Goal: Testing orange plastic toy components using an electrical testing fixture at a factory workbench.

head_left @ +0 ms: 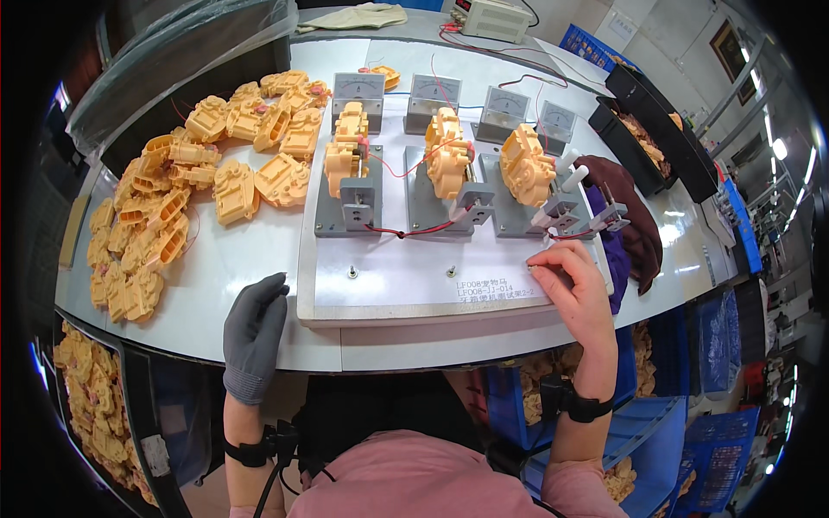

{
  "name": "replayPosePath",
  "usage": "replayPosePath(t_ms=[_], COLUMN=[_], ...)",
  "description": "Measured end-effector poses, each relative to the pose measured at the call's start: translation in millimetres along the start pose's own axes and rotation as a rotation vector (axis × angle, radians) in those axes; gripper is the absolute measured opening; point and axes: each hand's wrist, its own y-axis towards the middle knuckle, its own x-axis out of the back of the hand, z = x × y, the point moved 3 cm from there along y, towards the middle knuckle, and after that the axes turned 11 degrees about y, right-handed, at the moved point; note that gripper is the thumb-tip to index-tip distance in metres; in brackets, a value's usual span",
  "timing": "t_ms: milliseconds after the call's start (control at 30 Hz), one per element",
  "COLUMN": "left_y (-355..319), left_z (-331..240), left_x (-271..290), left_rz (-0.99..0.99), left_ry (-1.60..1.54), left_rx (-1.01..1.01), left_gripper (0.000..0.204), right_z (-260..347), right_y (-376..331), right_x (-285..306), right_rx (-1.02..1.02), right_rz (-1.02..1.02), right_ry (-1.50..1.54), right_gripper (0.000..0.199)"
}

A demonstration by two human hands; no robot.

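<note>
My left hand [254, 332], in a grey knitted glove, rests at the table's front edge beside the test board [406, 312]. Its fingers are loosely stretched and hold nothing visible. My bare right hand [573, 283] pinches a small metal toggle switch at the board's front right; the fingertips mostly hide it. Similar toggle switches stand at the front left [352, 272] and front middle [451, 272]. Behind them, three grey fixtures carry yellow-orange plastic gearboxes: left [348, 147], middle [447, 155] and right [526, 164]. Red wires run between the fixtures.
Analog panel meters [358, 89] stand behind the fixtures. A pile of gearboxes [142, 216] lies on the left. Dark cloth [635, 220] hangs beside the board's right side. Black bins [643, 138] stand at far right, a power supply [492, 19] at the back, blue crates [648, 457] below right.
</note>
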Motion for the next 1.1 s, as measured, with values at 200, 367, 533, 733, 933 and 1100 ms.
replayPosePath(t_ms=[200,367,533,733,933,1100], left_y=[-0.3,0.0,-0.1,-0.6,-0.4,-0.3], left_z=[0.3,1.9,2.1,1.4,0.9,-0.8], left_x=[0.1,-0.1,-0.2,0.2,0.0,-0.1], left_rz=[0.0,-0.001,-0.004,0.0,-0.001,0.002], left_ry=[0.0,-0.011,-0.012,-0.009,-0.004,0.007], left_rx=[0.001,0.009,0.003,0.022,0.02,0.007], left_gripper=[0.029,0.03,0.03,0.03,0.03,0.03], right_z=[0.6,-0.4,0.1,1.3,0.9,0.9], right_y=[-0.4,-0.8,-0.4,0.1,1.4,2.1], right_x=[-0.2,-0.6,-1.0,-2.1,-4.3,-5.0], right_rx=[-0.011,-0.024,-0.013,0.002,0.022,0.047], right_rz=[-0.001,-0.016,-0.014,-0.026,-0.055,-0.056], right_ry=[0.002,-0.005,-0.005,-0.002,0.0,-0.024], right_gripper=[0.013,0.013,0.013,0.012,0.01,0.009])
